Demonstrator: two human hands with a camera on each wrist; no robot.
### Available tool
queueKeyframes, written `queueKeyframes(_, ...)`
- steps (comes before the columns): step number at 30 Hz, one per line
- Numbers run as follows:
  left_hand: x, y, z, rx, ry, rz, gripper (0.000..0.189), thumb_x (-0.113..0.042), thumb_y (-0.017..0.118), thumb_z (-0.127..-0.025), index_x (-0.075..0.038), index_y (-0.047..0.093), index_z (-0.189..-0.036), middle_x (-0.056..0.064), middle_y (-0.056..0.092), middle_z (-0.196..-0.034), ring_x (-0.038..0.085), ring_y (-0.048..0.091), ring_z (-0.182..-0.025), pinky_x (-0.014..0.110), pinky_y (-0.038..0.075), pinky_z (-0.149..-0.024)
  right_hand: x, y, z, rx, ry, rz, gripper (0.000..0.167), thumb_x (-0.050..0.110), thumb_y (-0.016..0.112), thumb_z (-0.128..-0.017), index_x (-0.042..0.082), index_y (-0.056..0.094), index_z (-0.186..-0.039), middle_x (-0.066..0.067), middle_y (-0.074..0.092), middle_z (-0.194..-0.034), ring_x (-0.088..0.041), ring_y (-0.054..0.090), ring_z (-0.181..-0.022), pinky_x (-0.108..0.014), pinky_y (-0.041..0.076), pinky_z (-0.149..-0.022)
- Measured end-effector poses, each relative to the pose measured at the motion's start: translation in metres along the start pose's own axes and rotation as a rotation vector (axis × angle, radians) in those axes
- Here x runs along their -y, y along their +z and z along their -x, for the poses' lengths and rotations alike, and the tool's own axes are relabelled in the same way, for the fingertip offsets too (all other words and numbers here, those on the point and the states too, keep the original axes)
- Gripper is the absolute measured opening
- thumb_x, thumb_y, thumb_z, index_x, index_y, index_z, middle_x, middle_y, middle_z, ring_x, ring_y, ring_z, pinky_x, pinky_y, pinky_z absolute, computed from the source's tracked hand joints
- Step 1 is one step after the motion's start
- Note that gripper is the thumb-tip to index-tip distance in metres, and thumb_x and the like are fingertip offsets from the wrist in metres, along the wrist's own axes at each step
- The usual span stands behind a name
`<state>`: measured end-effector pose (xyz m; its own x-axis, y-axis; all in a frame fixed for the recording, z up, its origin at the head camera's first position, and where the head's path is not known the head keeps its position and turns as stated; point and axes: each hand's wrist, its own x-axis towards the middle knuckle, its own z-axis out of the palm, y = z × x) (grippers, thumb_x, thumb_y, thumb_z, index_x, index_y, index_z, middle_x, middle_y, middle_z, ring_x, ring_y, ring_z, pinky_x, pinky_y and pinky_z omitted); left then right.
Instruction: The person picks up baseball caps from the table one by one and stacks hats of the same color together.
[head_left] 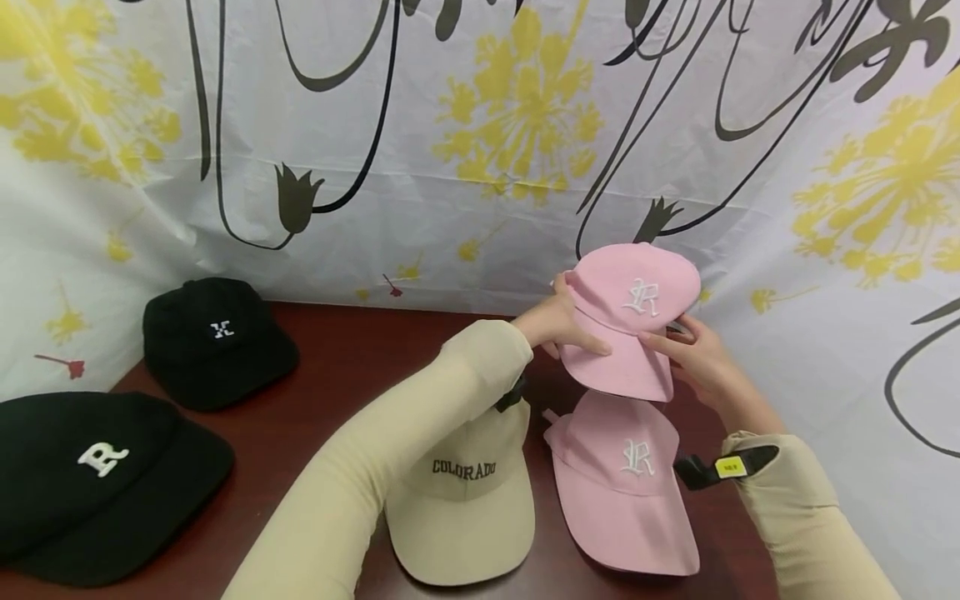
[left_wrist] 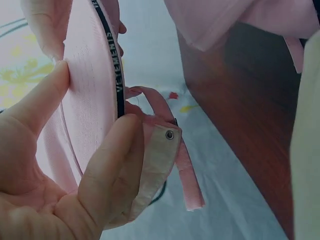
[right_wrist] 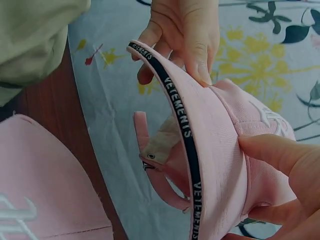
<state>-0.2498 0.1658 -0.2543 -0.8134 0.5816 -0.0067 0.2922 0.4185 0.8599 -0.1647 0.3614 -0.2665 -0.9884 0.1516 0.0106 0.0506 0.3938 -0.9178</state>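
Note:
Both hands hold a pink cap (head_left: 611, 279) with a white embroidered R, raised above the table at the right. My left hand (head_left: 562, 323) grips its left side, the thumb lying on the brim. On the other side my right hand (head_left: 708, 367) pinches it where brim and crown meet. A black band (right_wrist: 182, 117) lettered VETEMENTS runs along the brim's edge. The loose back strap (left_wrist: 187, 180) hangs down in the left wrist view. Just below the held cap, a second pink cap (head_left: 622, 508) with the same letter sits on the table.
A beige COLORADO cap (head_left: 461, 533) sits left of the lower pink cap, partly under my left sleeve. Two black caps, a small one (head_left: 217, 350) and a larger one (head_left: 112, 492), stand at the left. Patterned white cloth (head_left: 450, 233) hangs behind the dark red table (head_left: 330, 358).

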Motion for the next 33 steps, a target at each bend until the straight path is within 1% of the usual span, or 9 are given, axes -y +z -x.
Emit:
queueKeyframes(5, -0.007, 0.002, 0.017, -0.010, 0.006, -0.039, 0.122, -0.024, 0.085, -0.063, -0.009, -0.005, -0.143, 0.022, 0.047, -0.113, 0.025, 0.058, -0.056, 0.032, 0.050, -0.043, 0.001, -0.002, 0.015, 0.010, -0.046, 0.001, 0.078, 0.025, 0.059, -0.090, 0.002, 0.010, -0.146, -0.028, 0.025, -0.138, -0.003, 0.048, -0.094, -0.018, 0.046, -0.073)
queueKeyframes(11, -0.010, 0.006, 0.035, 0.017, -0.020, -0.130, 0.124, -0.031, 0.084, -0.064, -0.003, -0.007, -0.143, 0.023, 0.049, -0.115, 0.025, 0.059, -0.048, 0.032, 0.049, -0.042, -0.004, 0.001, 0.031, 0.019, -0.123, 0.035, 0.064, 0.021, 0.059, -0.090, 0.000, 0.025, -0.139, -0.026, 0.038, -0.128, -0.002, 0.054, -0.091, -0.024, 0.049, -0.073)
queueKeyframes(16, -0.009, 0.016, 0.050, 0.023, -0.024, -0.231, 0.120, -0.037, 0.082, -0.065, 0.001, -0.003, -0.142, 0.017, 0.060, -0.083, 0.022, 0.058, -0.044, 0.030, 0.048, -0.040, -0.013, 0.003, 0.048, 0.018, -0.134, 0.060, 0.062, 0.020, 0.059, -0.090, -0.002, 0.027, -0.138, -0.025, 0.041, -0.125, -0.002, 0.055, -0.091, -0.025, 0.049, -0.073)
queueKeyframes(20, -0.007, 0.026, 0.060, 0.043, -0.047, -0.271, 0.119, -0.040, 0.079, -0.067, 0.002, -0.004, -0.141, 0.011, 0.059, -0.063, 0.021, 0.059, -0.045, 0.030, 0.047, -0.039, -0.019, 0.001, 0.061, 0.028, -0.101, 0.086, 0.070, 0.023, 0.059, -0.090, -0.002, 0.019, -0.143, -0.030, 0.036, -0.131, -0.001, 0.052, -0.093, -0.025, 0.048, -0.075)
queueKeyframes(23, -0.005, 0.034, 0.066, 0.052, -0.070, -0.296, 0.120, -0.042, 0.078, -0.069, 0.001, -0.007, -0.142, 0.012, 0.061, -0.067, 0.023, 0.061, -0.048, 0.030, 0.047, -0.039, -0.026, 0.000, 0.071, 0.026, -0.073, 0.135, 0.074, 0.026, 0.059, -0.090, 0.000, 0.016, -0.145, -0.031, 0.034, -0.135, -0.012, 0.052, -0.102, -0.026, 0.047, -0.076)
queueKeyframes(27, -0.002, 0.048, 0.074, 0.021, -0.101, -0.362, 0.120, -0.047, 0.076, -0.068, -0.001, -0.005, -0.145, 0.025, 0.056, -0.112, 0.024, 0.062, -0.056, 0.029, 0.046, -0.040, -0.037, 0.000, 0.081, 0.007, -0.050, 0.193, 0.078, 0.028, 0.058, -0.090, 0.001, 0.011, -0.146, -0.033, 0.029, -0.137, -0.038, 0.040, -0.119, -0.042, 0.043, -0.089)
queueKeyframes(28, 0.000, 0.052, 0.076, 0.017, -0.105, -0.375, 0.121, -0.048, 0.076, -0.068, -0.001, -0.004, -0.145, 0.026, 0.054, -0.116, 0.024, 0.061, -0.055, 0.029, 0.046, -0.041, -0.040, 0.000, 0.084, 0.002, -0.052, 0.199, 0.078, 0.028, 0.058, -0.090, 0.000, 0.011, -0.146, -0.033, 0.028, -0.137, -0.043, 0.035, -0.122, -0.047, 0.040, -0.091)
queueKeyframes(30, 0.004, 0.060, 0.079, 0.018, -0.116, -0.388, 0.121, -0.050, 0.075, -0.068, -0.001, -0.004, -0.145, 0.024, 0.055, -0.114, 0.022, 0.060, -0.056, 0.028, 0.046, -0.043, -0.046, 0.002, 0.088, -0.005, -0.058, 0.210, 0.078, 0.027, 0.058, -0.090, 0.001, 0.010, -0.146, -0.034, 0.028, -0.137, -0.047, 0.031, -0.124, -0.052, 0.036, -0.093)
queueKeyframes(33, 0.012, 0.070, 0.084, 0.033, -0.128, -0.394, 0.121, -0.052, 0.074, -0.069, -0.001, -0.006, -0.145, 0.010, 0.063, -0.079, 0.019, 0.059, -0.054, 0.027, 0.045, -0.046, -0.055, 0.006, 0.094, -0.006, -0.065, 0.206, 0.078, 0.025, 0.060, -0.089, 0.001, 0.012, -0.146, -0.033, 0.031, -0.136, -0.047, 0.032, -0.123, -0.043, 0.042, -0.088)
